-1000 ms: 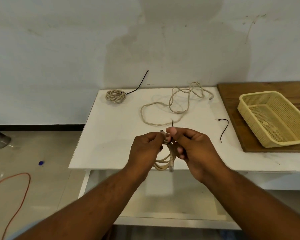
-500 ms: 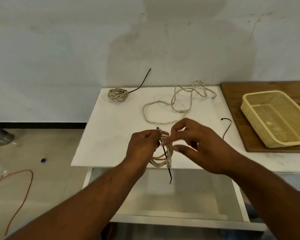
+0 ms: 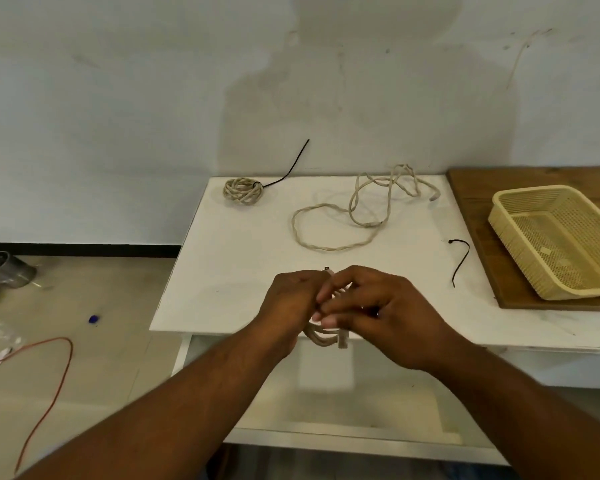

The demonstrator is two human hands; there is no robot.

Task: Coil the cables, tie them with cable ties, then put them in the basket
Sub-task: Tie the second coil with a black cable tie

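Over the near edge of the white rectangular table (image 3: 229,271) our two hands meet. Our left hand (image 3: 291,299) grips a small coil of beige cable (image 3: 323,336), with the fingers curled round the loops. The lower part of this coil hangs below the hands, just in front of the table's edge. Our right hand (image 3: 388,313) has its fingers bent and narrow, and the thumb and fingertips (image 3: 333,289) press on the same coil. A small dark tip (image 3: 327,269) stands up above the fingers; we cannot tell what it belongs to.

At the far left corner of the table lies a tied bundle of beige cable (image 3: 243,190). A thin black cable tie (image 3: 296,160) sticks out from it toward the wall. On the far middle of the table a long loose beige cable (image 3: 326,249) lies in open loops. Near the table's right side lies a curved spare black cable tie (image 3: 463,261). At the right end of the table a pale yellow plastic mesh basket (image 3: 510,237) rests on a brown wooden board (image 3: 482,209). On the floor, left of the table, lies a thin red wire (image 3: 49,375).
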